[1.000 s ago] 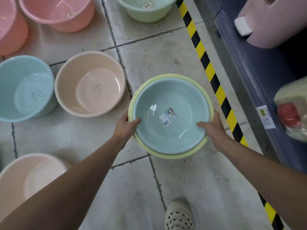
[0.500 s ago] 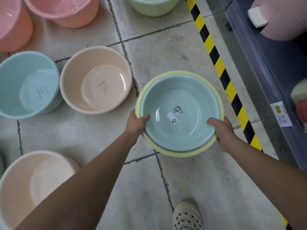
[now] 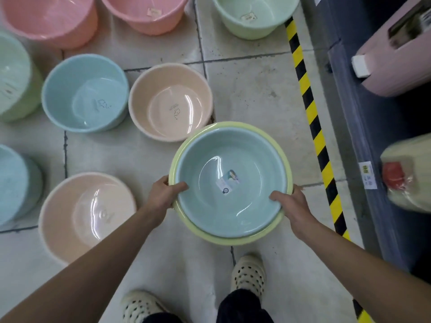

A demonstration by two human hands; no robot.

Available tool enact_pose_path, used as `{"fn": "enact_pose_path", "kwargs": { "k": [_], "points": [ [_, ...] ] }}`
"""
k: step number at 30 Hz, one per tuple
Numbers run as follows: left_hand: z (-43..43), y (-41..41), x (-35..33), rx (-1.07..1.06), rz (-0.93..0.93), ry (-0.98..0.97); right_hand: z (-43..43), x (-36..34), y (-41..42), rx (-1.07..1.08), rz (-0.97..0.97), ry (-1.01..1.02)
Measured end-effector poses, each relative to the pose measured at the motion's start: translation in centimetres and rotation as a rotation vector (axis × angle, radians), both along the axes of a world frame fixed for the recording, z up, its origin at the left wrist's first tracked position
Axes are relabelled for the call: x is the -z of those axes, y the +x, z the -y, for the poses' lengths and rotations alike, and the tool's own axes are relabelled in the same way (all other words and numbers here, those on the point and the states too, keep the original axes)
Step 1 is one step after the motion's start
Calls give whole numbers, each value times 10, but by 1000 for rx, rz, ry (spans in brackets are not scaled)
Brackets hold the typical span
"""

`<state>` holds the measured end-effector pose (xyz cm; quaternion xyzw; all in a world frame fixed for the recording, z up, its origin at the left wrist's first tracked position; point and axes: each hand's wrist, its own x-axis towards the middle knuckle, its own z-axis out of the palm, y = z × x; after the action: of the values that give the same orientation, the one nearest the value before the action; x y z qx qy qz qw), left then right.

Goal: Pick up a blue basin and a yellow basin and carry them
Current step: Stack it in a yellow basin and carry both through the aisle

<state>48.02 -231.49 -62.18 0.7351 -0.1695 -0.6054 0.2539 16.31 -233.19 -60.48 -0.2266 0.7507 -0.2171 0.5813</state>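
Setting: pale tiled floor of a shop aisle, seen from above, with a yellow-and-black hazard stripe running down the right of the frame.

Blue basin — nested inside the yellow basin, centre of frame, both held clear above the floor; a small label sticker lies on its bottom. Only the yellow rim shows around it.

Left hand — closed on the stacked rims at their left edge, thumb hooked over inside the blue one.

Right hand — closed on the rims at the lower right, thumb likewise inside.

Below: two cream perforated clogs, dark trouser legs.

On the floor, left half of frame: peach basin just beyond the held pair, light blue basin beside it, a second peach basin at lower left. Top edge: pink basins, green basin.

Far right: dark shelf with a price tag, a pink item, a wrapped item.
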Motion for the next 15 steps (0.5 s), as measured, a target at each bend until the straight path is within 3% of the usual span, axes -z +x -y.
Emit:
{"fn": "enact_pose_path", "kwargs": {
  "k": [8,15],
  "points": [
    [-74,101,-81,-268,45,-78,5,-79,118,-275,18,-43],
    [-139,189,-108,-463,112,-72,-3,-98,234,-445,40,-21]
  ]
}}
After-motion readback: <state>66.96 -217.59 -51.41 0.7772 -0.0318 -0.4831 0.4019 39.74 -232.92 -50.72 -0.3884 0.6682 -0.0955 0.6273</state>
